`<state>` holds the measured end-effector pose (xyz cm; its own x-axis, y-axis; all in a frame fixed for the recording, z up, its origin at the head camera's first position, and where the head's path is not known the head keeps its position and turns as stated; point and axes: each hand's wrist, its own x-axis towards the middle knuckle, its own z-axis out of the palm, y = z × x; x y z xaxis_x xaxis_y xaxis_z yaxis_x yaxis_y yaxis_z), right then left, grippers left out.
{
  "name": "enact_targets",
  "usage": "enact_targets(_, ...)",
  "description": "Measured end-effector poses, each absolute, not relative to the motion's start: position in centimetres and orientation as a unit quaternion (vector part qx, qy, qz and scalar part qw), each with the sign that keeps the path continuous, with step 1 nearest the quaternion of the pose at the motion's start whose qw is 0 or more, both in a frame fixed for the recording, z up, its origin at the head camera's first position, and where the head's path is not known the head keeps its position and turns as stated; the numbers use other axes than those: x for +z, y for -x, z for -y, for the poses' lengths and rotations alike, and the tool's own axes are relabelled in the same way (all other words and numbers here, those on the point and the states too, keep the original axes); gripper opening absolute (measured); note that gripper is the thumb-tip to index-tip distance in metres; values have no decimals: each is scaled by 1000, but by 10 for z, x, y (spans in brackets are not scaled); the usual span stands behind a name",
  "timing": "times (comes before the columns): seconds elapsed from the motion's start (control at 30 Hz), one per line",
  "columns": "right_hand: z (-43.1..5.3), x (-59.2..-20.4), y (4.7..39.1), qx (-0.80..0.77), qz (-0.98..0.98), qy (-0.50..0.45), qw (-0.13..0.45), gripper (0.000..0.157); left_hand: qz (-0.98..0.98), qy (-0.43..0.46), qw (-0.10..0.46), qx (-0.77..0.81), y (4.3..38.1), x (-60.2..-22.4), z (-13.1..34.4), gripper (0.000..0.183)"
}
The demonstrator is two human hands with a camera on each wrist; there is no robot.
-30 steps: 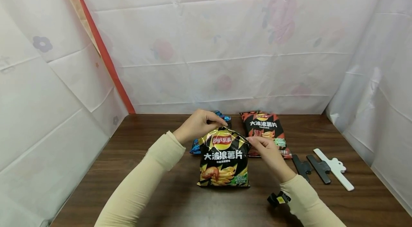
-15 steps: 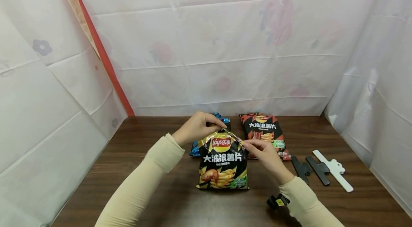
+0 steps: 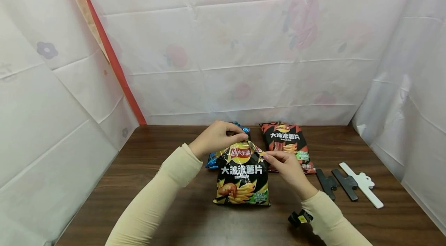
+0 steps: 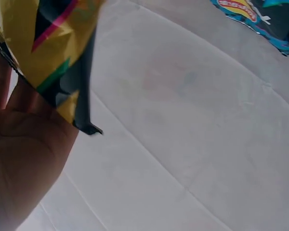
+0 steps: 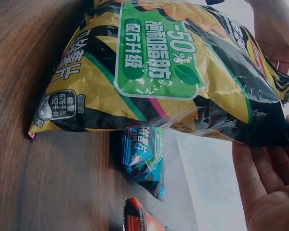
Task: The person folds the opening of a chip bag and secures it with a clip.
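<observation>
A black-and-yellow bag of potato chips (image 3: 242, 184) stands upright on the table, its bottom edge toward me. My left hand (image 3: 219, 137) pinches the top edge near its middle. At the top right corner, my right hand (image 3: 287, 166) pinches the edge between thumb and fingers. The top edge between the two hands is bent and creased. In the left wrist view, a corner of the bag (image 4: 62, 43) hangs in front of the left fingers. The right wrist view shows the bag's printed front (image 5: 216, 82) puffed out, with the right palm (image 5: 269, 192) below its corner.
Behind the held bag lies a blue chip bag (image 3: 211, 160), partly hidden. A red-and-black chip bag (image 3: 285, 137) lies at the back right. Two dark bag clips (image 3: 326, 184) and a white bag clip (image 3: 364, 184) lie on the right of the wooden table (image 3: 156, 207). White sheeting surrounds it.
My right fingertips have moved slightly left, closer to the left hand, and the bag's top edge between them has gone from nearly straight to bent. The bag's base has stayed put.
</observation>
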<state>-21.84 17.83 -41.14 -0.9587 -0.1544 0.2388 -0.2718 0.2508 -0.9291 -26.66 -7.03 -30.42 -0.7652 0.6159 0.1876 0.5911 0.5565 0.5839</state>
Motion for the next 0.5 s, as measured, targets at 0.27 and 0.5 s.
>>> enact_targets(0.27, -178, -411, 219, 602, 784, -142, 51, 27, -895, -333, 16, 298, 266, -300, 57, 30)
enact_targets(0.5, -178, -412, 219, 599, 786, -143, 55, 27, -903, -323, 33, 283, 267, -297, 55, 26)
